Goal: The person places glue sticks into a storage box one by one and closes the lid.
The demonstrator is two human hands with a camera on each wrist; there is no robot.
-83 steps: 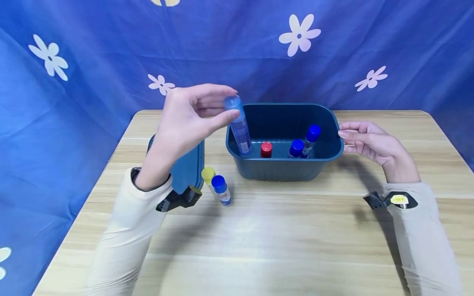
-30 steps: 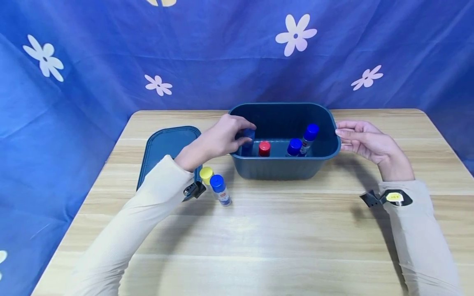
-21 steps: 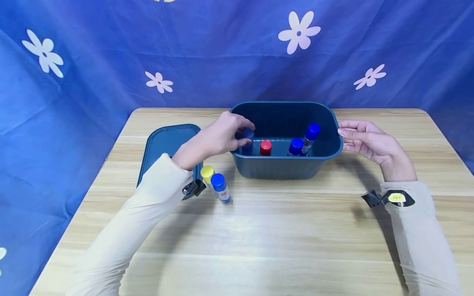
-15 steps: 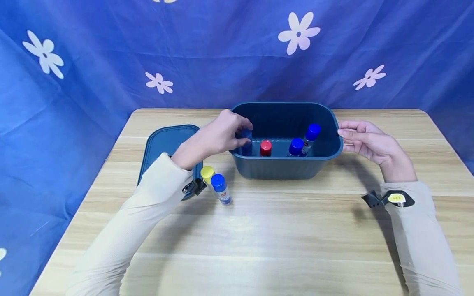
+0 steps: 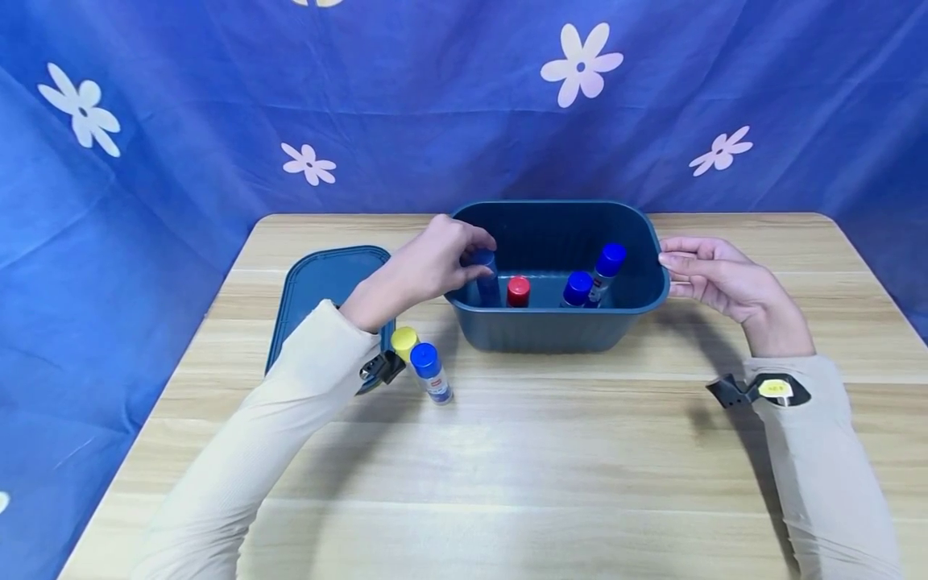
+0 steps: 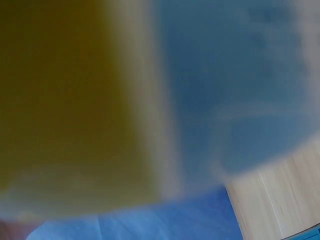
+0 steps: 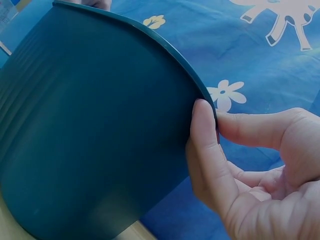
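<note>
Tube (image 5: 489,288) in blue stands inside the left end of a dark teal bin (image 5: 558,332), upper centre of the head view, its cap clamped between the thumb and fingers of a person's left hand (image 5: 435,262). At the bin's right end, the right hand (image 5: 714,278) pinches the rim, a grip the right wrist view shows up close. Just right of the tube is a red-capped tube (image 5: 518,292); farther right, a short blue-capped tube (image 5: 577,290) stands beside a leaning blue-capped tube (image 5: 607,270). On the pale wooden bench (image 5: 551,451), left of centre, a yellow-capped tube (image 5: 404,342) stands behind a labelled blue-capped tube (image 5: 432,374). A flat teal panel (image 5: 322,282) lies at left, partly hidden by the left forearm. A blue curtain (image 5: 449,105) with pale flowers hangs across the top. In the left wrist view, blurred yellow and blue shapes fill most of the frame.
</note>
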